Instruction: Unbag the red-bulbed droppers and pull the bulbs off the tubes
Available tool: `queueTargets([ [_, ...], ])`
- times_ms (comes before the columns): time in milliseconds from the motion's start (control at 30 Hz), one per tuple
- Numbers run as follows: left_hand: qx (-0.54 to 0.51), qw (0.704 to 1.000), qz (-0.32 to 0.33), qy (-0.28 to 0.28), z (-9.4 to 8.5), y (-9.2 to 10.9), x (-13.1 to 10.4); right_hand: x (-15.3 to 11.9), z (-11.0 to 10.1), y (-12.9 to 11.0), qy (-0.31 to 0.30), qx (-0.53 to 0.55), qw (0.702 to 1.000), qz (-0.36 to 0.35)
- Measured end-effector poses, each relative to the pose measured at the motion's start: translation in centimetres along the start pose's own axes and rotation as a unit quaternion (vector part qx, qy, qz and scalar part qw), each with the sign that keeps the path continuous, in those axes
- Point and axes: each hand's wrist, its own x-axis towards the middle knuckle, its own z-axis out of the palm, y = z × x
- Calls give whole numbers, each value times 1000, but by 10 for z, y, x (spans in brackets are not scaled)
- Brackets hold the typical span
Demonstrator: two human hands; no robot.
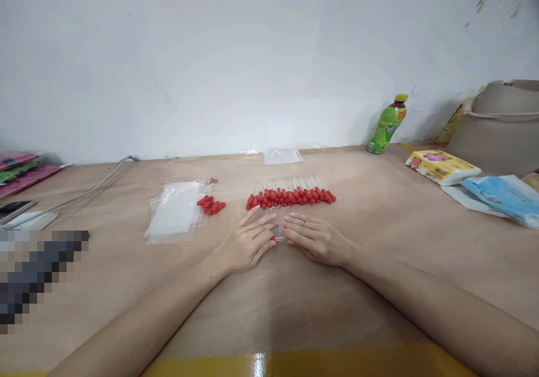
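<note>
A small group of clear glass tubes [278,225] lies side by side on the table between my two hands. My left hand [251,239] rests at their left side, with its fingers stretched out and apart. A bit of red shows at its lower fingertips, mostly hidden. From the right, my right hand [315,238] lies over the tubes' edge, fingers extended and flat; a ring is on one finger. Just beyond the hands is a row of glass droppers with red rubber bulbs [290,196], bulbs towards me. Several loose red bulbs [211,205] sit left of the row.
Clear plastic bags [174,208] are stacked at left; another bag [283,156] lies near the wall. A grey cable [105,178] crosses the left side. At right stand a green bottle [388,124], a yellow tissue pack [442,166], a blue packet [505,197] and a beige bucket [497,127].
</note>
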Motion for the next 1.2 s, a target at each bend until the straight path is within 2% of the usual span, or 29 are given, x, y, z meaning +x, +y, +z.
queueTargets([
  [133, 8, 1000, 10, 2, -3, -2, -3, -7, 0, 2, -14, 18, 1000, 12],
  [233, 18, 1000, -17, -2, -10, -11, -13, -16, -1, 13, -5, 39, 998, 55],
  [333, 30, 997, -77, 7, -16, -23, -26, -24, -3, 26, 20, 30, 985, 169],
  [400, 29, 992, -117, 34, -16, -30, -31, -26, -3, 31, 2, -4, 974, 226],
  [500, 23, 981, -164, 97, -12, -39, -33, -25, -2, 28, -49, -57, 964, 257],
  [600, 26, 970, -208, 124, -13, -52, -32, -22, -1, 22, -80, -73, 956, 274],
  [733, 56, 927, -340, 147, -33, -79, -34, -17, 1, 18, -83, -71, 945, 308],
  [867, 37, 878, -469, 91, -58, -107, -42, -12, 4, 14, -80, -57, 937, 334],
  [967, 11, 846, -528, 70, -65, -119, -51, -9, 6, 9, -76, -43, 942, 324],
  [1033, -1, 842, -536, 64, -64, -122, -55, -8, 6, 6, -80, -35, 944, 318],
  [1200, -23, 864, -503, 22, -59, -118, -55, -6, 2, 3, -104, -24, 946, 307],
])
